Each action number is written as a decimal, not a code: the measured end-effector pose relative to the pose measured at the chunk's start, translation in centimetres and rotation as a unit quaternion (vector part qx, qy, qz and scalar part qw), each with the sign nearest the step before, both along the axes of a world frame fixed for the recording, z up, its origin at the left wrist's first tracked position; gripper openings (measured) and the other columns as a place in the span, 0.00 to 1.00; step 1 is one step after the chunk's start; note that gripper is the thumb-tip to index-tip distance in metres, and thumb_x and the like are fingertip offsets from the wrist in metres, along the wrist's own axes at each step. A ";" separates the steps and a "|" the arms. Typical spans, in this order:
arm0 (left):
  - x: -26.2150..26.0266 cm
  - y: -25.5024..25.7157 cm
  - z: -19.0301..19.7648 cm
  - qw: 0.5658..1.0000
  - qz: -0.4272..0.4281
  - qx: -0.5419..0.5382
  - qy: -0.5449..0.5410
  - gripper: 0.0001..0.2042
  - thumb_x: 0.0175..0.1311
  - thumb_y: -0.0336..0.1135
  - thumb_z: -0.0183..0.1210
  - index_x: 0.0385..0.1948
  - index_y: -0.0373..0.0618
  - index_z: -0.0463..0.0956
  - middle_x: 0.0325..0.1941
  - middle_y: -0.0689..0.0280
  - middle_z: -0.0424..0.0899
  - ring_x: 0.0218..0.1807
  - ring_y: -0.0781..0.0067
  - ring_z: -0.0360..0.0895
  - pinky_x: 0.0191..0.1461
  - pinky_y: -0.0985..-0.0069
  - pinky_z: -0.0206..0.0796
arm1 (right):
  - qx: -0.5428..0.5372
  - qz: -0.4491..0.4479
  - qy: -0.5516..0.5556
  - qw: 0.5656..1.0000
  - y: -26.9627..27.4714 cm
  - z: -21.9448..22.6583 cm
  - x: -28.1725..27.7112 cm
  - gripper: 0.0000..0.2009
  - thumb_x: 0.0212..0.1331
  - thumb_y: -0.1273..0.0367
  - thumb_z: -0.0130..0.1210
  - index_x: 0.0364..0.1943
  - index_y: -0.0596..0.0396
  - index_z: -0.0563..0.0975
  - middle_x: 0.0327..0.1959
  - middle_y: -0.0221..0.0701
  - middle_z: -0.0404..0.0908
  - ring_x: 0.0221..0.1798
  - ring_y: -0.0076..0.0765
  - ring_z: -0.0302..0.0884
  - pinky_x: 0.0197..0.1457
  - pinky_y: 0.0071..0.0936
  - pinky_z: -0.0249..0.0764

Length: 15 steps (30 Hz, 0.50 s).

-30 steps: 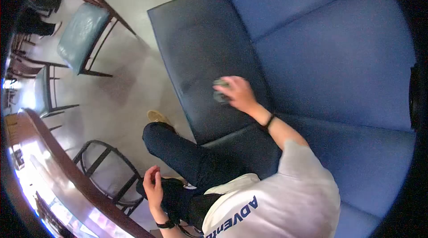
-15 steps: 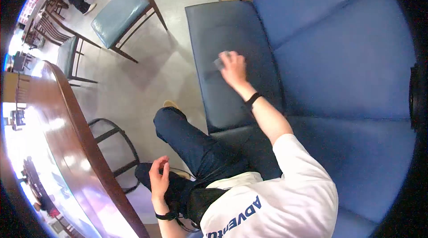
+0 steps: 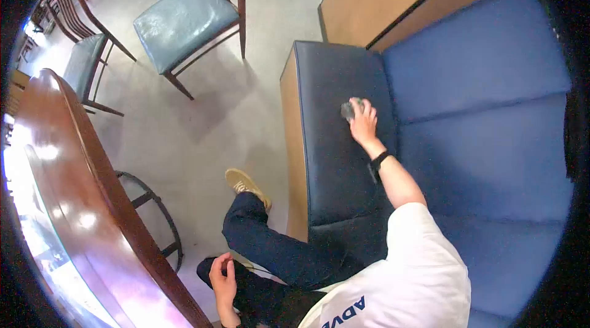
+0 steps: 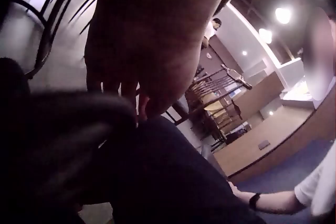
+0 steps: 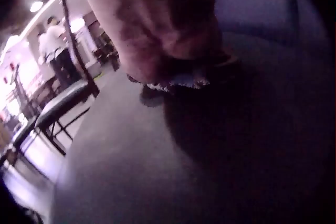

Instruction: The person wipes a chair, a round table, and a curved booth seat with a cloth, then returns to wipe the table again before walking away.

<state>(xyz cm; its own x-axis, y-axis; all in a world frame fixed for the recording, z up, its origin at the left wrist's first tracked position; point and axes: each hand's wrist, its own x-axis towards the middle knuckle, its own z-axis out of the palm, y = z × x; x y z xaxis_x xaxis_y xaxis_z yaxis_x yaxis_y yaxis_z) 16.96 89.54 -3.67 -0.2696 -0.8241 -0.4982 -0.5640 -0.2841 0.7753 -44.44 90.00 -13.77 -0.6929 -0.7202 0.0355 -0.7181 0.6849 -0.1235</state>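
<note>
On the dark padded bench seat [image 3: 335,162], my right hand [image 3: 364,124] grips a small crumpled grey-green cloth [image 3: 348,112]. Its fingers bend over the cloth and hide much of it. From the right wrist view, a ruffled pale edge of the cloth [image 5: 181,84] shows beneath the hand [image 5: 157,35], right at the seat surface. My left hand [image 3: 223,280] hangs over my lap with loosely bent fingers and nothing in it. The left wrist view shows that hand [image 4: 147,40] dark from close up, above the trouser leg [image 4: 173,166].
Blue backrest cushions [image 3: 479,144] line the right side. A wooden partition [image 3: 375,2] stands behind the seat's far end. To the left are a glossy wooden table [image 3: 92,205] and chairs with blue-green seats [image 3: 184,21]. People stand in the background of the right wrist view [image 5: 55,50].
My right hand and the cloth have shifted over the bench seat, first toward its far end, then back a little. The head view has turned, showing more of the partition. My left hand stays over my lap.
</note>
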 end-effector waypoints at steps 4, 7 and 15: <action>-1.7 -0.3 2.8 0.997 0.062 0.023 0.038 0.09 0.75 0.28 0.56 0.50 0.37 0.79 0.49 0.62 0.85 0.53 0.72 0.82 0.59 0.73 0.72 | 0.021 0.169 -0.001 0.985 5.8 0.7 5.8 0.36 0.54 0.71 0.65 0.71 0.35 0.69 0.74 0.45 0.59 0.71 0.63 0.60 0.69 0.60 0.66; -2.1 1.9 -0.3 0.996 0.057 -0.062 0.031 0.09 0.75 0.28 0.56 0.50 0.38 0.79 0.48 0.62 0.85 0.52 0.71 0.82 0.59 0.73 0.72 | 0.091 0.319 -0.080 0.940 12.7 4.2 12.7 0.37 0.52 0.67 0.65 0.71 0.33 0.70 0.75 0.44 0.59 0.73 0.60 0.59 0.72 0.60 0.63; -7.5 6.6 2.0 0.988 -0.035 -0.149 -0.001 0.11 0.69 0.25 0.58 0.51 0.38 0.79 0.49 0.57 0.83 0.47 0.63 0.82 0.54 0.69 0.73 | 0.004 0.452 -0.077 0.889 24.4 1.9 11.2 0.28 0.57 0.70 0.59 0.65 0.28 0.77 0.71 0.38 0.68 0.70 0.53 0.66 0.68 0.52 0.69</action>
